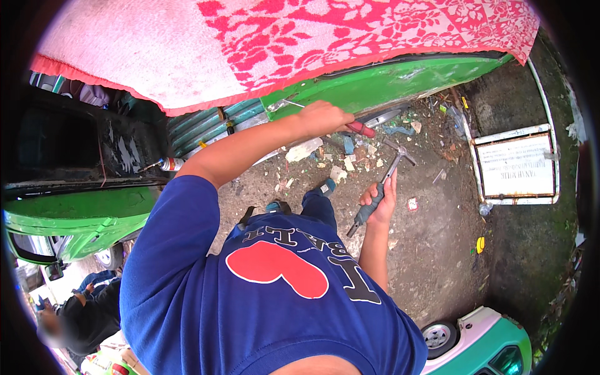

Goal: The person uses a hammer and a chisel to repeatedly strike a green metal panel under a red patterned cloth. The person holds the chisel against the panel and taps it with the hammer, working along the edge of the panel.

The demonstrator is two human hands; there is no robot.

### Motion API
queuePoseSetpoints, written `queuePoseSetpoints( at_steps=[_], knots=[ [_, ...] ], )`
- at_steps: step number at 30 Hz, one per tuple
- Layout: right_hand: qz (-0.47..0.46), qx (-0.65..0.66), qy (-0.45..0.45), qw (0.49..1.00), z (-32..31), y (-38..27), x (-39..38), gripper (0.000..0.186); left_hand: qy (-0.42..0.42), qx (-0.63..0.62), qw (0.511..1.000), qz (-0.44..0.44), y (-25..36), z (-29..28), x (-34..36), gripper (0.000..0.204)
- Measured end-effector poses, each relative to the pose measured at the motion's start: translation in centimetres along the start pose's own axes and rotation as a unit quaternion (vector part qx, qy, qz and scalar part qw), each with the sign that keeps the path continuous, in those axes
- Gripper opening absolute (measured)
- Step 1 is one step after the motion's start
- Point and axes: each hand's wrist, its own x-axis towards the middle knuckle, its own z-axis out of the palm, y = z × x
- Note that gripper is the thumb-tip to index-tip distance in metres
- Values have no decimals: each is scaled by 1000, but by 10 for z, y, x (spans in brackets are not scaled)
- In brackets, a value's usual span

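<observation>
My left hand (325, 117) is closed around a screwdriver. Its red handle (361, 129) sticks out on the right of the fist, and its thin metal shaft (292, 103) points left, in front of a green vehicle panel (375, 84). Whether the tip touches the panel, I cannot tell. Lower and to the right, my right hand (382, 199) grips a hammer (376, 201) by its dark grey handle. The hammer's metal head (400, 152) points up and away from me, apart from the panel. A pink and white floral cloth (281, 44) drapes over the top of the panel.
Broken chips and scraps (340, 169) litter the ground below the panel. A white-framed sign (517, 164) lies at the right. A green vehicle (87, 215) with a black bed stands left, where a person (94, 315) sits. A small teal and white vehicle (481, 344) is at lower right.
</observation>
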Motion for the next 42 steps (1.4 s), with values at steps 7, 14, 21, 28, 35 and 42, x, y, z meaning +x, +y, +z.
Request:
queuePoseSetpoints(
  at_steps=[7,14,21,28,35,42],
  knots=[
    [5,-21,5,1000,-9,-1,-3,54,8,-9,1000,-3,6,-3,-1,26],
    [10,-16,10,1000,-6,2,-7,54,-8,5,1000,-8,9,-10,2,25],
    [-10,-7,14,1000,-5,3,-9,54,-16,0,1000,-13,6,-7,2,26],
    [29,-47,-73,996,10,21,-7,54,7,4,1000,-23,-4,-3,1,25],
    [-10,-5,-32,999,17,7,-2,54,-10,18,1000,0,0,-1,-7,21],
    [-26,-12,-23,999,9,0,-6,54,117,-30,988,94,5,-3,-36,23]
  ],
)
